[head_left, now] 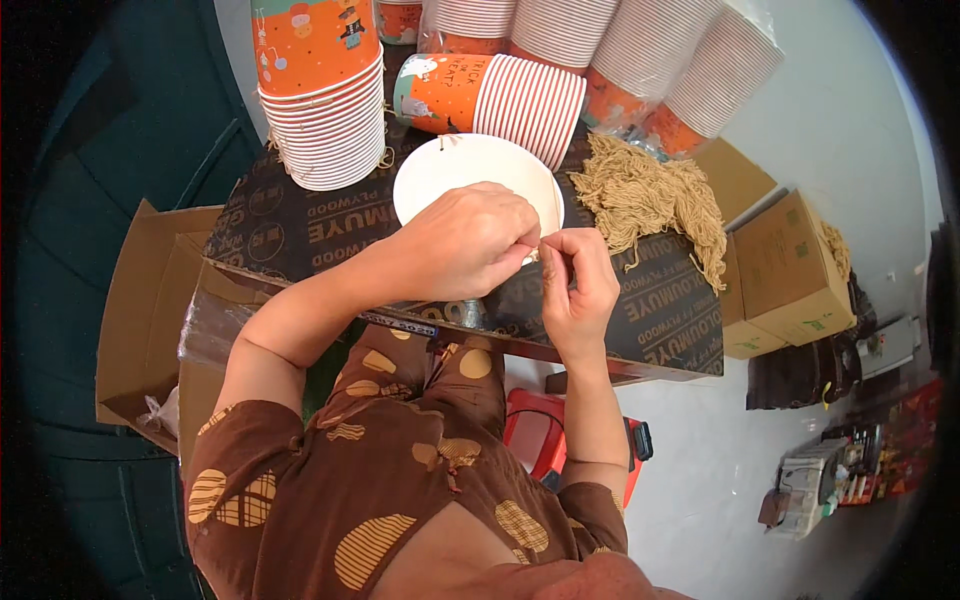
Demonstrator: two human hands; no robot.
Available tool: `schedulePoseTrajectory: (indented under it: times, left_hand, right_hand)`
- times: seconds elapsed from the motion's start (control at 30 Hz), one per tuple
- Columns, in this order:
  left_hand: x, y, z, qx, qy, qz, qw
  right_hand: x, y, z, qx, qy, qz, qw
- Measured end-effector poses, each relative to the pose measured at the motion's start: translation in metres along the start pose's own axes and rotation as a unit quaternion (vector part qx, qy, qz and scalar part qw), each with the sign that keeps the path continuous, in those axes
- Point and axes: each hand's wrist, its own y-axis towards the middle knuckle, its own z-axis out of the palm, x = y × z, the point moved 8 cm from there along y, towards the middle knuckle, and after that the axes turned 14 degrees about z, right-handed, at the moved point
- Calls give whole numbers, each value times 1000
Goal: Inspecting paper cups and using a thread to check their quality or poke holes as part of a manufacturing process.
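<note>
A paper bucket (425, 175) with a white inside lies on the table, its wide mouth facing me. At its far rim, a short bit of tan string (450, 142) sticks out. My left hand (475, 240) reaches across the mouth, fingers pinched together at the near right rim. Right beside it, almost touching, my right hand (580, 285) is closed in a pinch, thumb against forefinger. A thin tan strand seems to run between the two sets of fingertips; most of it is hidden behind them.
An upright stack of orange printed buckets (325, 130) stands at left, and another stack (525, 105) lies behind the bucket. Plastic-wrapped stacks (650, 50) fill the back. A heap of tan strings (650, 190) lies at right on the dark plywood table (660, 315). Cardboard boxes (790, 275) flank it.
</note>
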Motion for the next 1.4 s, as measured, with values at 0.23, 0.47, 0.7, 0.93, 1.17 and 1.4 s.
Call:
schedulePoseTrajectory:
  times: [0.23,0.47,0.7,0.93,1.17,1.4]
  left_hand:
    - [3,-1,0,-5,-2,-13,1000]
    - [4,-1,0,6,7,-25,1000]
    - [5,-1,0,-3,9,-31,999]
    - [0,-1,0,1,11,-22,1000]
    - [-14,-4,-5,-25,44,-12,999]
    - [-20,-9,0,-24,104,-41,993]
  right_hand:
    - [4,-2,0,15,-1,-9,1000]
    - [1,-4,0,39,35,25,998]
    - [-17,-2,3,72,130,95,984]
    - [-23,-2,7,101,181,158,965]
    - [-22,-1,6,93,166,160,969]
    - [-19,-1,5,77,162,144,973]
